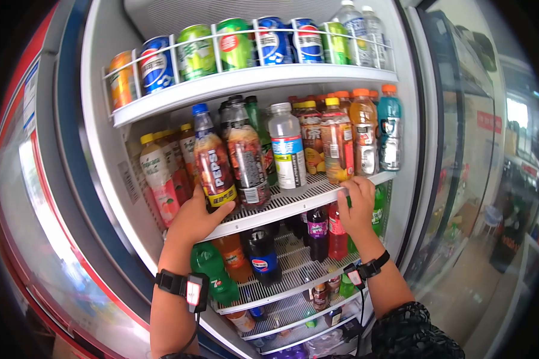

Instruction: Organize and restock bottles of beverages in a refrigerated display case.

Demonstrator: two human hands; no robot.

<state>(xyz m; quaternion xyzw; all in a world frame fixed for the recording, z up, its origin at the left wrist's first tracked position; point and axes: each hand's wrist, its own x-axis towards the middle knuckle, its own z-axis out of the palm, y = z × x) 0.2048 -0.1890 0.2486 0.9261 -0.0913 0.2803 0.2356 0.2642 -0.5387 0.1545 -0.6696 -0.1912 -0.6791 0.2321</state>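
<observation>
My left hand (196, 216) is at the lower part of a Pepsi bottle (214, 163) with a blue cap, its thumb across the front and the fingers along the left side. Right of that bottle stands a dark-capped bottle (247, 158). My right hand (359, 203) rests with curled fingers on the front edge of the second shelf (293, 208), just below a yellow-capped bottle (338, 140); nothing shows in it. A clear bottle with a white cap (287, 146) stands between the hands.
Cans, among them a blue one (157, 64), line the top shelf (251, 79) behind a wire rail. Lower shelves hold a green bottle (214, 272), a dark Pepsi bottle (262, 257) and others. A glass door (461, 149) stands to the right.
</observation>
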